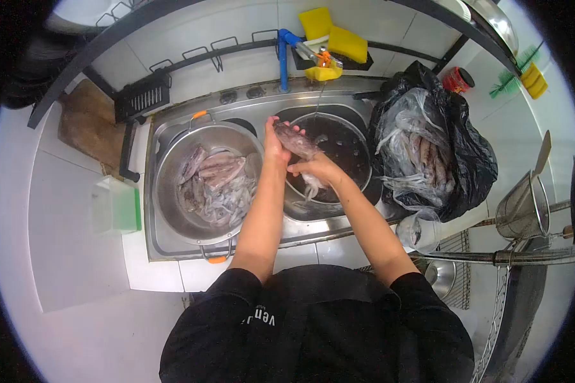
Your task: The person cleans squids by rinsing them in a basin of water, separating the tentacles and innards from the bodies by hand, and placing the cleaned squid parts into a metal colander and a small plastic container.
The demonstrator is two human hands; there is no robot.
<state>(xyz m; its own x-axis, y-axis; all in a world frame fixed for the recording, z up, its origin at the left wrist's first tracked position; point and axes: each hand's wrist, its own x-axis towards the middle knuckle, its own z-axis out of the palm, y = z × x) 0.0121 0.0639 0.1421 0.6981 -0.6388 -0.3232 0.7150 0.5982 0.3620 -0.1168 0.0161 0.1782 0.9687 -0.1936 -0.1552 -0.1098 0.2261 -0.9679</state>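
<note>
Above the right sink bowl, a squid lies between my two hands, its pale tentacles hanging low. My left hand is closed around the mantle, fingers curled at its far end. Closer to the tentacles, my right hand grips the same squid; part of its fingers is hidden. Beneath them, a round basin contains dark water with some bubbles. To the left, a large steel pot with orange handle grips holds several squid. More squid fill a clear bag inside a black plastic bag on the right.
A blue pipe and tap rise behind the sink, with a thin stream falling into the basin. Yellow sponges sit by the tap. A mesh strainer hangs at right. A green-and-white container stands left of the pot.
</note>
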